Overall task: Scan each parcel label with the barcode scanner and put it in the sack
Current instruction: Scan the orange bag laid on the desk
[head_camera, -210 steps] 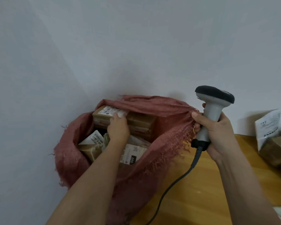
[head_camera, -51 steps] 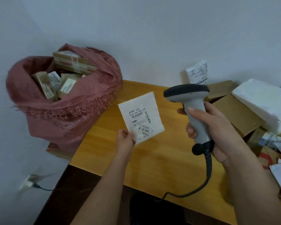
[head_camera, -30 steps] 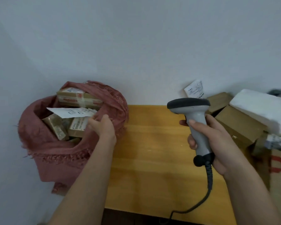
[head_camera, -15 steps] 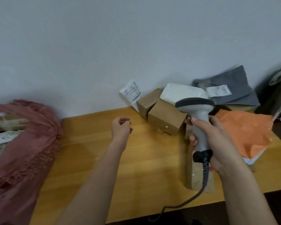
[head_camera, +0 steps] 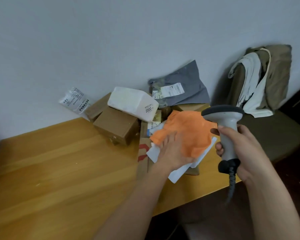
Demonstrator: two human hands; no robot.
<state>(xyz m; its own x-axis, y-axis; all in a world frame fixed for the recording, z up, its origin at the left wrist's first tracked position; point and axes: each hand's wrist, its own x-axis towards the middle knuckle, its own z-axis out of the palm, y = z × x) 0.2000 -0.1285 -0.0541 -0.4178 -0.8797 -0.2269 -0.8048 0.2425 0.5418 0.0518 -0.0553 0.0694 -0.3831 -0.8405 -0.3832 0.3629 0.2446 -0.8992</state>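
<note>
My right hand [head_camera: 239, 149] grips the handle of the grey barcode scanner [head_camera: 227, 125], held upright above the table's right end with its cord hanging down. My left hand [head_camera: 171, 151] lies with fingers spread on an orange soft parcel [head_camera: 192, 130], which sits on white flat parcels [head_camera: 180, 170] in the pile. Around it lie a brown box [head_camera: 116, 127], a white wrapped parcel [head_camera: 132, 103] and a grey mailer bag [head_camera: 185, 89] with a label. The sack is out of view to the left.
The wooden table [head_camera: 59, 170] spreads to the left of the pile. A small white packet [head_camera: 74, 99] leans on the wall. A chair [head_camera: 275, 132] draped with clothes [head_camera: 261, 78] stands right of the table. Flat cardboard [head_camera: 143, 153] lies under the pile.
The view swung right from the sack to the parcel pile. My left hand let go of the white parcel in the sack, crossed over empty and now rests on the orange parcel. The scanner stays held.
</note>
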